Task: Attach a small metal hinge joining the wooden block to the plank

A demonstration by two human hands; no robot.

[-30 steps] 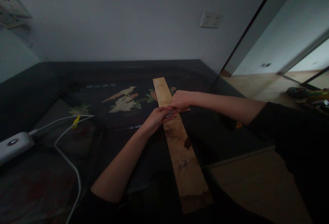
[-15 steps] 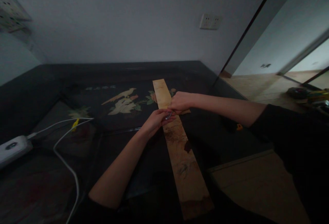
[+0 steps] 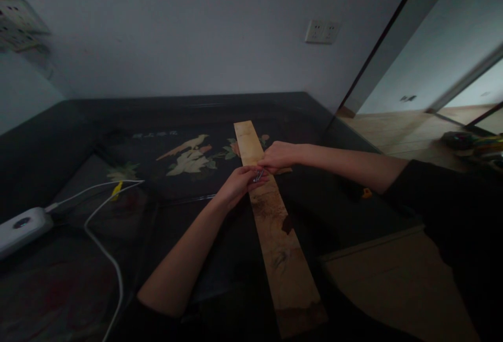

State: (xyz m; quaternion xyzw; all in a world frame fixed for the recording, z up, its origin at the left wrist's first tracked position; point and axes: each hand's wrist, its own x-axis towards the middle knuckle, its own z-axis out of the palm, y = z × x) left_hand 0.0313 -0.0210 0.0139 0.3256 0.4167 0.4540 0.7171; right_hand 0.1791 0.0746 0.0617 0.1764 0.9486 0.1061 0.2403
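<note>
Head view, hands: both meet over the upper half of a wooden board, fingertips together or nearly so.
Left hand: the left hand (image 3: 239, 184) reaches in palm-up, its fingers bent around small shiny metal pieces (image 3: 258, 176), too small to identify.
Right hand: the right hand (image 3: 277, 154) is curled into a fist, knuckles up, its fingertips beside the left thumb; whether it pinches anything cannot be told.
Board: the wooden board (image 3: 271, 221), long and narrow, lies beneath the hands, running from the middle of the worktop toward the wearer; dark stains mark its face, and its near end is darker.
Sleeves: a dark sleeve (image 3: 444, 200) covers the right upper arm.
Worktop: the worktop (image 3: 184, 258) is dark and glossy, with a bird-and-flower picture (image 3: 190, 163) left of the board.
Left side: a white device (image 3: 25, 229) with a white cable (image 3: 108, 253); a yellow tag (image 3: 117, 190) by the cable.
Right side: a small orange object (image 3: 367, 193), unclear, near the right forearm.
Beyond: a double wall socket (image 3: 322, 32) behind the worktop, more sockets (image 3: 19, 23) at far left, pale floor (image 3: 396, 130) at right.
</note>
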